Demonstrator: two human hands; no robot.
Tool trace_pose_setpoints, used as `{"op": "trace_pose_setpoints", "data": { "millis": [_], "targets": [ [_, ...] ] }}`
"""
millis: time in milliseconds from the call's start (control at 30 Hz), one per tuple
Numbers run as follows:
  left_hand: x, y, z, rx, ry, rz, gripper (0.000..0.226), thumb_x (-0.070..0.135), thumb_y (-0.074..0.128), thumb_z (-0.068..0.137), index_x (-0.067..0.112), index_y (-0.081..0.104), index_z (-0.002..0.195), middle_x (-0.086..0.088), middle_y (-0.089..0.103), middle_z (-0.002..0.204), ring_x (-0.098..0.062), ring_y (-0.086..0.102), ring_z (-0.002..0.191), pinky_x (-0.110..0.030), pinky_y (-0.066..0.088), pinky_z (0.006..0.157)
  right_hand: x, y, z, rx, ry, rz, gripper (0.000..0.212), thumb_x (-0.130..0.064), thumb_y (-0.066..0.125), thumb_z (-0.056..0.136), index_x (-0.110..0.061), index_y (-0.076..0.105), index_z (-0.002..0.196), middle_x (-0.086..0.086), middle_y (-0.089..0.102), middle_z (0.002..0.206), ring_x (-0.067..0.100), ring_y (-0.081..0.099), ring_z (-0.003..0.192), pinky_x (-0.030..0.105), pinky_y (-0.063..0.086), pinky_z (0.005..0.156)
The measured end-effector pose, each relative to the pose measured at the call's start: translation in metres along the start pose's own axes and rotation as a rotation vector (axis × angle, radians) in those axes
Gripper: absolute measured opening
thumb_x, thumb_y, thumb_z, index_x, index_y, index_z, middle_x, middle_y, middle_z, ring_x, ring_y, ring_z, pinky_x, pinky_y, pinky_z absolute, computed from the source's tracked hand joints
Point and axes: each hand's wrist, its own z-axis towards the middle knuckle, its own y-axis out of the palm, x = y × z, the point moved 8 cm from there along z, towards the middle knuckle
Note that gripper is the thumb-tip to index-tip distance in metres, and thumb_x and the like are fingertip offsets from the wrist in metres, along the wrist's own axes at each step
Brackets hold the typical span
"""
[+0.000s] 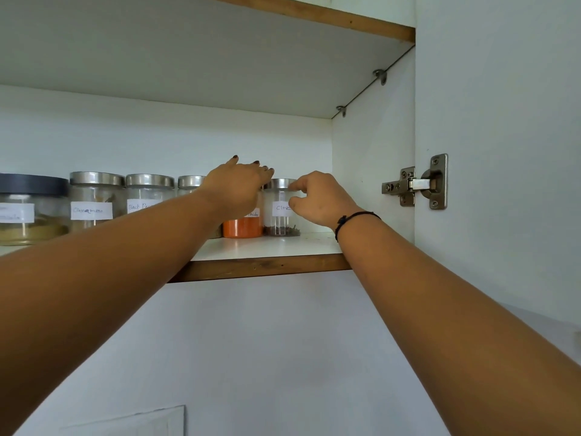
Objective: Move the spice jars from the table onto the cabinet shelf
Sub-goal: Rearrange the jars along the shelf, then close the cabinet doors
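White cabinet interior [371, 171], wood-edged upper shelf [314, 17], metal hinge [418, 184] at right.

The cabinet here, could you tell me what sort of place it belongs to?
Probably a home kitchen: labelled spice jars line the cabinet shelf, and a door hinge is visible.

I see a metal hinge [415, 183] fixed to the white cabinet side panel [371, 171], two small metal shelf pegs [380, 75] under the upper shelf board [195, 58], and a black cord bracelet [355, 219].
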Motion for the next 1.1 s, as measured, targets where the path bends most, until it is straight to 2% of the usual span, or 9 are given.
{"op": "trace_pose_setpoints", "data": {
  "millis": [200, 333, 400, 500, 600, 700, 867, 967, 1100],
  "targets": [
    [-0.003, -0.016, -0.018, 0.003, -0.024, 0.029, 0.048, 0.018, 0.043, 0.1, 0.016, 0.042, 0.148, -0.005, 0.053, 0.147, -0.025, 0.052, 0.133, -0.044, 0.029, 0.118, -0.002, -0.009, -0.003, 0.105, -0.022, 0.057, 0.042, -0.027, 0.059, 0.092, -0.014, 0.063, 0.131, 0.004, 0.062, 0.134, 0.022, 0.058, 0.122, 0.037, 0.048, 0.103],
    [-0.001, -0.041, -0.05, 0.013, -0.062, -0.055, 0.038, 0.025, 0.045, 0.099, 0.02, 0.054, 0.135, -0.004, 0.064, 0.129, -0.025, 0.063, 0.11, -0.041, 0.051, 0.096, -0.008, -0.021, -0.01, 0.209, -0.028, 0.121, 0.037, -0.029, 0.057, 0.094, -0.015, 0.066, 0.127, 0.002, 0.065, 0.13, 0.02, 0.06, 0.119, 0.029, 0.047, 0.097],
    [-0.001, -0.056, -0.07, 0.004, -0.047, -0.041, 0.041, 0.029, 0.044, 0.099, 0.025, 0.052, 0.139, -0.001, 0.063, 0.133, -0.025, 0.062, 0.115, -0.045, 0.052, 0.098, -0.015, -0.029, -0.016, 0.245, -0.045, 0.118, 0.035, -0.03, 0.057, 0.094, -0.016, 0.068, 0.124, 0.002, 0.067, 0.128, 0.019, 0.061, 0.118, 0.028, 0.047, 0.096],
    [-0.014, -0.089, -0.108, 0.029, -0.089, -0.094, 0.046, 0.038, 0.046, 0.101, 0.032, 0.046, 0.146, 0.007, 0.053, 0.147, -0.019, 0.052, 0.131, -0.038, 0.047, 0.104, -0.04, -0.038, -0.032, 0.239, -0.167, 0.034, 0.027, -0.029, 0.057, 0.093, -0.016, 0.074, 0.11, -0.001, 0.071, 0.111, 0.017, 0.065, 0.103, 0.03, 0.053, 0.088],
    [-0.043, -0.128, -0.155, 0.108, -0.171, -0.199, 0.037, 0.042, 0.051, 0.098, 0.035, 0.06, 0.133, 0.01, 0.062, 0.135, -0.013, 0.058, 0.117, -0.031, 0.048, 0.09, -0.073, -0.043, -0.055, 0.214, -0.292, -0.012, 0.022, -0.029, 0.056, 0.093, -0.017, 0.072, 0.103, -0.003, 0.067, 0.099, 0.013, 0.061, 0.093, 0.032, 0.055, 0.082],
    [-0.083, -0.164, -0.205, 0.182, -0.27, -0.274, 0.024, 0.043, 0.056, 0.095, 0.033, 0.071, 0.111, 0.01, 0.07, 0.118, -0.008, 0.059, 0.094, -0.029, 0.047, 0.08, -0.121, -0.043, -0.079, 0.214, -0.423, -0.068, 0.017, -0.028, 0.056, 0.093, -0.018, 0.069, 0.097, -0.005, 0.063, 0.092, 0.013, 0.058, 0.089, 0.029, 0.05, 0.075],
    [-0.143, -0.246, -0.28, 0.302, -0.373, -0.255, 0.02, 0.045, 0.058, 0.094, 0.031, 0.07, 0.104, 0.014, 0.064, 0.105, 0.002, 0.057, 0.068, -0.023, 0.042, 0.073, -0.244, -0.021, -0.122, 0.212, -0.733, -0.177, 0.022, -0.029, 0.049, 0.093, -0.017, 0.063, 0.082, -0.003, 0.059, 0.079, 0.015, 0.053, 0.076, 0.035, 0.048, 0.064],
    [-0.181, -0.31, -0.33, 0.467, -0.408, -0.319, 0.018, 0.041, 0.061, 0.093, 0.028, 0.071, 0.101, 0.014, 0.069, 0.098, 0.003, 0.061, 0.084, -0.018, 0.045, 0.079, -0.325, -0.006, -0.149, 0.242, -0.871, -0.041, 0.023, -0.025, 0.049, 0.095, -0.013, 0.062, 0.08, 0.0, 0.058, 0.079, 0.019, 0.054, 0.075, 0.034, 0.047, 0.066],
    [-0.215, -0.377, -0.393, 0.568, -0.4, -0.42, 0.023, 0.045, 0.063, 0.09, 0.028, 0.075, 0.1, 0.009, 0.075, 0.093, -0.008, 0.071, 0.09, -0.033, 0.056, 0.088, -0.426, 0.015, -0.188, 0.223, -0.916, 0.294, 0.017, -0.019, 0.053, 0.094, -0.013, 0.063, 0.082, -0.002, 0.059, 0.08, 0.015, 0.052, 0.076, 0.032, 0.046, 0.069]
  ]
}}
